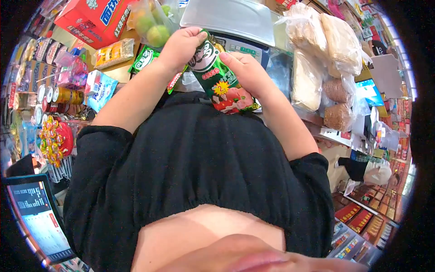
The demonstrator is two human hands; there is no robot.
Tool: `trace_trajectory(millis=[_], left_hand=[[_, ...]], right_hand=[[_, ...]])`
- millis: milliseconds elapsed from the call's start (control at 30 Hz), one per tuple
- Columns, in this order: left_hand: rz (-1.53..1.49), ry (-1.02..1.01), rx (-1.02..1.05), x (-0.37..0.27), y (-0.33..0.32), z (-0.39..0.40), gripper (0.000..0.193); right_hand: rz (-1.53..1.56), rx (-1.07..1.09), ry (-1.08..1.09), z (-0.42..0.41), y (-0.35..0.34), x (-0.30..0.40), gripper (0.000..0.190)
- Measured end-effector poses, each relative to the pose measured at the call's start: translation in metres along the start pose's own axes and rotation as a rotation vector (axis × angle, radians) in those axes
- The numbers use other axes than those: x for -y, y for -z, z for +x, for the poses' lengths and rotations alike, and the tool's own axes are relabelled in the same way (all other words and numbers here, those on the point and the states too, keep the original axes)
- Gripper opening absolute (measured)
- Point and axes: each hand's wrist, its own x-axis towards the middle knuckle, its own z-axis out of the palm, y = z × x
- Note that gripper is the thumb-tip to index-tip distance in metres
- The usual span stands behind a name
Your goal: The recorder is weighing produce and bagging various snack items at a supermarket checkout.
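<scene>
A glossy green snack packet [212,76], with pink and red pictures at its lower end, is held up in front of my black top. My left hand [183,44] pinches its upper left corner between thumb and fingers. On the opposite side my right hand [246,73] grips the edge, thumb lying on the front face. Behind the packet stands a digital scale with a metal pan [227,18] and a keypad [246,49]. Another green packet [145,58] lies partly behind my left forearm. A clear bag of green fruit [153,27] sits beyond my left hand.
A red carton [95,20] and a yellow-labelled bag [115,53] occupy the far left. Plastic bags of pale dried food [307,78] and brown grains [338,117] crowd the right. Cans [68,96], lollipops [52,139] and a lit screen [37,217] line the left side.
</scene>
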Motion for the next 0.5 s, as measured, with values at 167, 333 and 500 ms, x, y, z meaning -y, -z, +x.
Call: trace_trajectory(millis=[167, 333, 500], left_hand=[[0.463, -0.625, -0.219, 0.009, -0.007, -0.019, 0.017], [0.785, -0.752, 0.057, -0.011, 0.002, -0.042, 0.038], [0.797, -0.75, 0.061, -0.017, 0.001, -0.046, 0.034]], right_hand=[[-0.151, 0.084, -0.066, 0.008, 0.004, 0.006, 0.041], [-0.229, -0.049, 0.117, 0.017, 0.0, -0.003, 0.042], [-0.362, -0.01, 0.08, 0.017, 0.001, 0.008, 0.039]])
